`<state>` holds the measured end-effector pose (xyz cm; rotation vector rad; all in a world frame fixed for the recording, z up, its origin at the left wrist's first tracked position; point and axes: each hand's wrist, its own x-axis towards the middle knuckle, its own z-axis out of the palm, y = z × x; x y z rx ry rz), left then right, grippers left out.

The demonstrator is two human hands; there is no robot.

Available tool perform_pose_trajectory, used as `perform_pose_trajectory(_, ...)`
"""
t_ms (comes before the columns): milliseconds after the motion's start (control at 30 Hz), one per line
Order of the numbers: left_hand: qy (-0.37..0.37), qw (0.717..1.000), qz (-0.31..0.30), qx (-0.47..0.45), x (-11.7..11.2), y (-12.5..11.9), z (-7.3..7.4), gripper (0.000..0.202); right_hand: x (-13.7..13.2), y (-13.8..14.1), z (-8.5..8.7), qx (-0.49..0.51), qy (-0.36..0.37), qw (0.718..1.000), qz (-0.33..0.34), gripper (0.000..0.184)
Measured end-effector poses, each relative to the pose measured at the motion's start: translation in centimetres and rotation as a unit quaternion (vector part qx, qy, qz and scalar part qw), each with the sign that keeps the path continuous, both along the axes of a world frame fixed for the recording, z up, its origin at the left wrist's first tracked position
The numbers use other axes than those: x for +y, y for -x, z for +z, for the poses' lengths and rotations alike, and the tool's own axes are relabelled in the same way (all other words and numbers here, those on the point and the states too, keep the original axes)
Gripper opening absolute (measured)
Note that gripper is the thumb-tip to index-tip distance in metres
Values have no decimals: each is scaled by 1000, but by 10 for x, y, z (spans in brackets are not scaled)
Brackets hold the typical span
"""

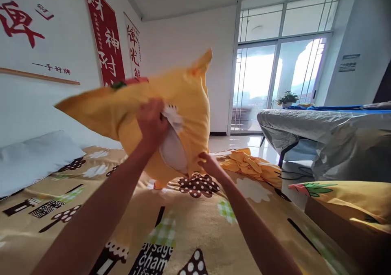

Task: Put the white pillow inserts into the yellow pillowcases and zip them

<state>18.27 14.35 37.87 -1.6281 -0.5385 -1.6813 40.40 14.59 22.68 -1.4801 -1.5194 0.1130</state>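
A yellow pillowcase (pixel 192 104) with a white pillow (pixel 173 150) inside is held up off the bed, tilted, its corners pointing left and up. The white filling shows through a gap in the case's near side. My left hand (pixel 152 122) is closed on the cloth at the upper end of this gap, slightly blurred. Lower down on the right, my right hand (pixel 209 163) pinches the edge of the case. The bottom of the case hangs close to the patterned bedspread (pixel 198 222); whether it touches is hard to make out.
A bare white pillow (pixel 36 157) lies at the left by the wall. Crumpled yellow cloth (pixel 253 165) rests on the bed's far right edge. At the right, another yellow pillow (pixel 360 197) lies on a brown box-like surface. Beyond stands a plastic-covered table (pixel 290 122).
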Motion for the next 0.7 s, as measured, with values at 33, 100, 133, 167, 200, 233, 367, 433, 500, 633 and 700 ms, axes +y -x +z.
perform_pose_trajectory(33, -2, 1000, -1, 27, 7, -4, -20, 13, -7, -13, 19, 11, -26, 1000, -13, 33)
perform_pose_trajectory(100, -13, 997, 1, 81, 16, -12, -53, 16, -24, -33, 63, 27, -103, 994, -27, 65)
perform_pose_trajectory(133, -18, 996, -1, 89, 17, -16, -65, 18, -34, -39, 84, 33, -151, 988, -18, 81)
perform_pose_trajectory(167, -26, 995, -9, 96, 14, -19, -74, 18, -42, -42, 105, 28, -184, 983, -2, 92)
perform_pose_trajectory(200, -34, 994, -19, 103, 8, -21, -79, 18, -50, -43, 123, 16, -206, 978, 19, 99)
perform_pose_trajectory(233, -43, 991, -32, 119, 1, -22, -82, 18, -55, -42, 139, -2, -215, 976, 40, 102)
perform_pose_trajectory(367, -69, 952, -59, 293, -31, -10, -84, 11, -53, -34, 170, -2, -167, 984, 61, 114)
perform_pose_trajectory(433, -95, 925, -59, 364, -35, 10, -90, 12, -45, -30, 166, 43, -107, 992, 46, 109)
perform_pose_trajectory(500, -119, 919, -37, 373, -27, 38, -98, 22, -38, -25, 155, 57, -50, 996, 45, 83)
perform_pose_trajectory(633, -136, 975, 41, 171, 4, 104, -103, 41, -41, -13, 148, 26, -110, 993, 45, 33)
perform_pose_trajectory(700, -42, 997, 49, 50, 18, 134, -94, 69, -49, -11, 162, 16, -199, 980, 17, 33)
